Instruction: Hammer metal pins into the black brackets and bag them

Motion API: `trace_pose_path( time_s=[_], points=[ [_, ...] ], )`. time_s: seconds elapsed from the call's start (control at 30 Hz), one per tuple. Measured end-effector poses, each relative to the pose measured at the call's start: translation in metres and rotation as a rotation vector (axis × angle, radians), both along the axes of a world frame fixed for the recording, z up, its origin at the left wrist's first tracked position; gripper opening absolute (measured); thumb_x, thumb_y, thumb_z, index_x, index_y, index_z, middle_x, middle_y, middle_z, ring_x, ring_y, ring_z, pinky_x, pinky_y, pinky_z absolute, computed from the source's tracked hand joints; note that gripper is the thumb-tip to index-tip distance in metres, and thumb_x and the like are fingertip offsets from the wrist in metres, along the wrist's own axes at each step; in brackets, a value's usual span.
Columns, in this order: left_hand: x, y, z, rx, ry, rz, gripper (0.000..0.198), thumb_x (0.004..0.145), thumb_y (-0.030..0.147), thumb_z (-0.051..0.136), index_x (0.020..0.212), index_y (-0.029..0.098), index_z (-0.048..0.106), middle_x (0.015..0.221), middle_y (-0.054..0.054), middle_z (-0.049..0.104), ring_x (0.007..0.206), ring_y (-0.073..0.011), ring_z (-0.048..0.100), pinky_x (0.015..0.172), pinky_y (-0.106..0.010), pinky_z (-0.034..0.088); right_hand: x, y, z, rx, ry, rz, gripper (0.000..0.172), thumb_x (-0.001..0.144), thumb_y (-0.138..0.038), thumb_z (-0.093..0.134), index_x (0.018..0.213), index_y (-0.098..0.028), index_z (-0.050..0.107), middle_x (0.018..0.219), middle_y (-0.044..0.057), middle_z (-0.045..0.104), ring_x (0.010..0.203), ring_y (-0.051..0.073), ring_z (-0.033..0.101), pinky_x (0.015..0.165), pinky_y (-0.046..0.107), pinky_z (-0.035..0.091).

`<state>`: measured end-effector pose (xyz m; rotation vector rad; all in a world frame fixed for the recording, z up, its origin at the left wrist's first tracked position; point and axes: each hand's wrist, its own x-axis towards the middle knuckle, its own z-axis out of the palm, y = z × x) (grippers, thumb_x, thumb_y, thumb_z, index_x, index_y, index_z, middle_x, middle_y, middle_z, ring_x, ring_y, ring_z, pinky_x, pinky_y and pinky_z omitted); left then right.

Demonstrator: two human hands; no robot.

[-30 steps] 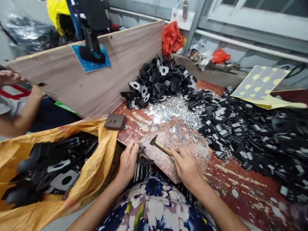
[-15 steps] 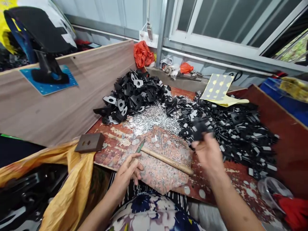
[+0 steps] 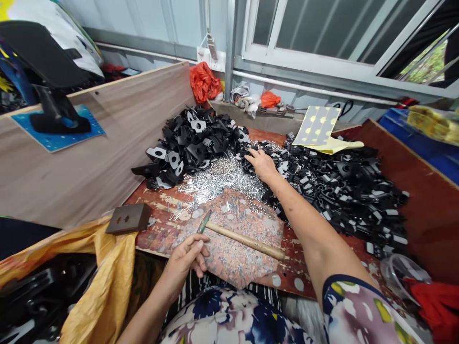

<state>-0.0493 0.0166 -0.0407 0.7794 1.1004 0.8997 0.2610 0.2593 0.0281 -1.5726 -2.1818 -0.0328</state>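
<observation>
My left hand (image 3: 186, 258) rests curled at the near edge of a speckled stone slab (image 3: 236, 260), thumb against the fingers; I cannot see what, if anything, is in it. It lies just below the metal head of a wooden-handled hammer (image 3: 247, 241) that lies on the slab. My right arm stretches forward. My right hand (image 3: 261, 165) lies with fingers spread on the edge of a big heap of black plastic parts (image 3: 344, 186), beside a pile of small silver pins (image 3: 222, 177). Nothing shows in its grip.
A second heap of black parts with grey tabs (image 3: 190, 143) lies back left against a wooden board (image 3: 107, 138). A brown block with two holes (image 3: 127, 218) sits by a yellow sack (image 3: 103, 272) of parts. A yellow dotted sheet (image 3: 322, 129) lies behind.
My right hand let go of the hammer, lifted a black part and now reaches forward onto the heap. My left hand no longer holds the black part. The view swung right.
</observation>
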Motion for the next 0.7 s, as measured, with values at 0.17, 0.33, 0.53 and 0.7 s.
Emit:
trace_pose_path(
  time_s=[0.17,0.33,0.53,0.7],
  points=[
    [-0.004,-0.004,0.009,-0.015,-0.021,-0.069,0.039,0.082,0.048,0.08,0.102,0.016,0.07,0.078,-0.003,0.066,0.057,-0.0117,0.06,0.047,-0.02,0.049,0.017,-0.039,-0.002,0.009,0.0,-0.063,0.023,0.096,-0.012,0.053,0.101,-0.018,0.075,0.106,0.012,0.068,0.106,0.026,0.06,0.095,0.041,0.052],
    [0.011,-0.006,0.031,-0.091,-0.212,-0.094,0.06,0.085,0.048,0.077,0.137,0.025,0.059,0.102,-0.01,0.071,0.077,-0.0198,0.067,0.057,-0.026,0.054,-0.029,-0.167,-0.033,0.042,0.251,0.235,0.033,0.102,-0.016,0.047,0.111,-0.034,0.074,0.101,0.002,0.071,0.093,0.018,0.067,0.08,0.037,0.061],
    [0.025,-0.01,0.037,-0.13,-0.222,-0.169,0.033,0.083,0.047,0.081,0.078,0.015,0.074,0.073,-0.004,0.064,0.065,-0.0146,0.058,0.063,-0.025,0.051,-0.044,-0.25,-0.047,0.05,0.267,0.446,0.031,0.1,-0.016,0.052,0.117,-0.032,0.073,0.109,0.0,0.077,0.101,0.016,0.07,0.089,0.032,0.062],
    [0.029,-0.017,0.04,-0.132,-0.207,-0.105,0.031,0.079,0.047,0.084,0.085,0.017,0.079,0.078,-0.004,0.07,0.071,-0.0164,0.061,0.069,-0.025,0.051,0.031,-0.216,-0.04,0.05,0.073,-0.102,0.036,0.096,-0.009,0.051,0.122,-0.019,0.073,0.105,0.013,0.074,0.099,0.027,0.064,0.091,0.045,0.054]
  ],
)
